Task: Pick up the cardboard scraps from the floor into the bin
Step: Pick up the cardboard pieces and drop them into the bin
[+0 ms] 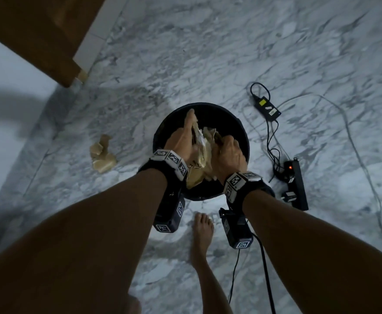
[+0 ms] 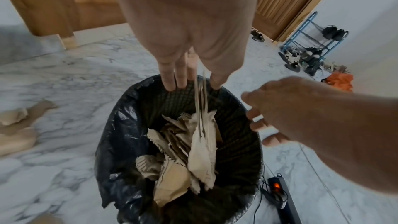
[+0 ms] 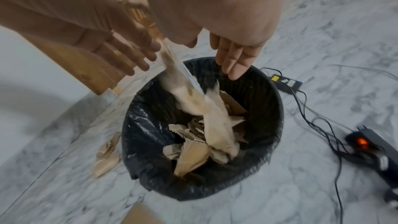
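Note:
A black bin (image 1: pixel 242 132) with a dark liner stands on the marble floor and holds several torn cardboard scraps (image 2: pixel 172 176). My left hand (image 1: pixel 186 137) and right hand (image 1: pixel 227 152) hover over its mouth, palms facing each other. A bunch of scraps (image 1: pixel 202 146) hangs between them, blurred and sliding down into the bin (image 3: pixel 273 108). In the left wrist view my left hand (image 2: pixel 189 67) points straight down with thin cardboard edges (image 2: pixel 201 94) beside its fingers. My right hand (image 3: pixel 230 57) has straight, loose fingers. More scraps (image 1: pixel 102 155) lie on the floor left of the bin.
A power strip (image 1: pixel 297 184) with a lit switch, a black adapter (image 1: pixel 267 108) and trailing cables lie right of the bin. A wooden furniture leg (image 1: pixel 67 71) stands far left. My bare foot (image 1: pixel 202 227) is just behind the bin. A shoe rack (image 2: pixel 310 43) stands farther off.

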The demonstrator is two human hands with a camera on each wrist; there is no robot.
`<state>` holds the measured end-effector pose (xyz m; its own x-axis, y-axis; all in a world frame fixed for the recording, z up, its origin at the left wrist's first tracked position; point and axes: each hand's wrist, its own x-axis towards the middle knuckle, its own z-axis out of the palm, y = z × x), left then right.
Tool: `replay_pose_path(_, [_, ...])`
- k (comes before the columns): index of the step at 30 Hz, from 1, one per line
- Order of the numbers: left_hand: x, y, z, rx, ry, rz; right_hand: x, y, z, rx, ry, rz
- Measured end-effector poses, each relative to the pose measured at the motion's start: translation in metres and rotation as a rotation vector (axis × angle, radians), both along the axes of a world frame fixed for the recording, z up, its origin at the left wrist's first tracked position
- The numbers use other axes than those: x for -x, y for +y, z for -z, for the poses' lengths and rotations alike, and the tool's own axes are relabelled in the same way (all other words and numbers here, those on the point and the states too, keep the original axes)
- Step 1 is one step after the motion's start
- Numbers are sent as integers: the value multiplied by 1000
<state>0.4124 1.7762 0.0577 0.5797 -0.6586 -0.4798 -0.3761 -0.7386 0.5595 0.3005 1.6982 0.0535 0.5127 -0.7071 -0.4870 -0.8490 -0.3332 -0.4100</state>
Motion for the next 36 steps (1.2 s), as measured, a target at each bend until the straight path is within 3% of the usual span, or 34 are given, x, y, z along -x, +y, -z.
replay_pose_path(6, [-6,32,10,-126,-13,-14,5,35,7,-41,-7,-8])
replay_pose_path(14, [-57,160,76,-294,7,-90,-44,144,41,-127,-53,-117])
replay_pose_path(17, [-75,204,117,-280,6,-69,-63,188,82,-152,-5,-206])
replay_pose_path(23, [-108,282,218,-354,-15,-2,-84,266,203,-202,201,-393])
replay_pose_path(28, [-143,307,297,-479,-24,-123,-81,298,289,-185,420,-509])
replay_pose_path(32, [-166,312,340,-480,-24,-293,-73,306,331,-89,500,-541])
replay_pose_path(36, [-192,306,361,-432,3,-288,-66,307,351,96,454,-606])
